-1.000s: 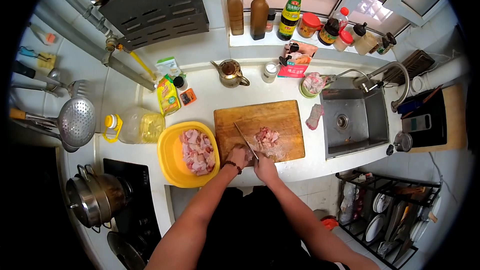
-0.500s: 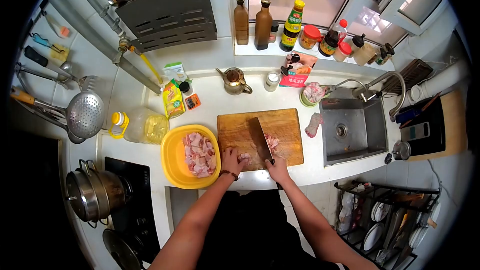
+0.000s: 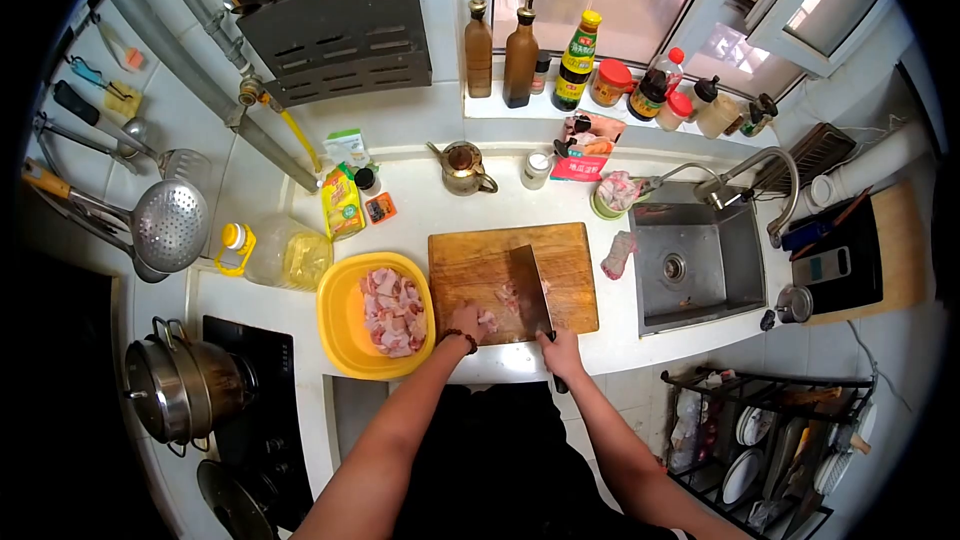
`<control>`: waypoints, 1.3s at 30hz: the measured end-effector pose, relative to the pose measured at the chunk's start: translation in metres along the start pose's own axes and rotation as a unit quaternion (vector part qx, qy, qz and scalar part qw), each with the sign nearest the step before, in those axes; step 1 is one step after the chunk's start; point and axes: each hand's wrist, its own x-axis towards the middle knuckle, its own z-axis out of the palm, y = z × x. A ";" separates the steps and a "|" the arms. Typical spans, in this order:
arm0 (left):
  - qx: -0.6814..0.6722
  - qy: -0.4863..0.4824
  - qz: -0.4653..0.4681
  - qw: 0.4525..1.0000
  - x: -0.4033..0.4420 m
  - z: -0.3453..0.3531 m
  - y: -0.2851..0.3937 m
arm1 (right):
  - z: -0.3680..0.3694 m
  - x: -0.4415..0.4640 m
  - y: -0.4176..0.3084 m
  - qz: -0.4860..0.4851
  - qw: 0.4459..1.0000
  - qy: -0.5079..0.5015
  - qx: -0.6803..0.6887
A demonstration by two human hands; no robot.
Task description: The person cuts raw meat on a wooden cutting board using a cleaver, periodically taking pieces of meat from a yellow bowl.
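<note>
My right hand [image 3: 562, 354] is wrapped round the handle of a cleaver [image 3: 532, 290], whose broad blade lies over the wooden cutting board [image 3: 460, 260]. Small pieces of raw meat [image 3: 508, 295] show left of the blade, and part of the meat is hidden behind it. At the board's lower left edge my left hand [image 3: 467, 320] has its fingers curled at a piece of raw meat [image 3: 487, 321]; whether they grip it is unclear. Beside the board, a yellow basin [image 3: 333, 340] holds many chunks of raw meat [image 3: 393, 312].
Behind the board are a small teapot [image 3: 462, 168] and a jar [image 3: 536, 170]. An oil jug [image 3: 290, 252] lies at left. A sink [image 3: 700, 265], a pink cloth [image 3: 618, 255] and a green bowl [image 3: 604, 205] are at right; pots [image 3: 190, 380] stand lower left.
The cleaver has turned from edge-on to showing its broad side and shifted right with my right hand. My left hand remains near the board's lower left. The camera view has shifted slightly.
</note>
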 end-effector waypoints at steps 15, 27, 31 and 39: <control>-0.276 0.054 0.021 0.959 -0.009 -0.013 -0.006 | 0.004 -0.008 0.015 0.015 1.000 0.003 0.026; -0.122 -0.001 0.203 0.972 -0.018 -0.071 0.007 | 0.009 -0.012 0.006 0.023 0.999 -0.005 0.041; -0.117 -0.078 0.091 0.986 -0.015 -0.074 0.013 | 0.010 -0.016 0.005 0.041 0.998 -0.006 0.043; 0.047 -0.266 0.086 0.959 0.034 -0.044 0.006 | 0.011 -0.024 0.002 0.040 0.999 -0.003 0.026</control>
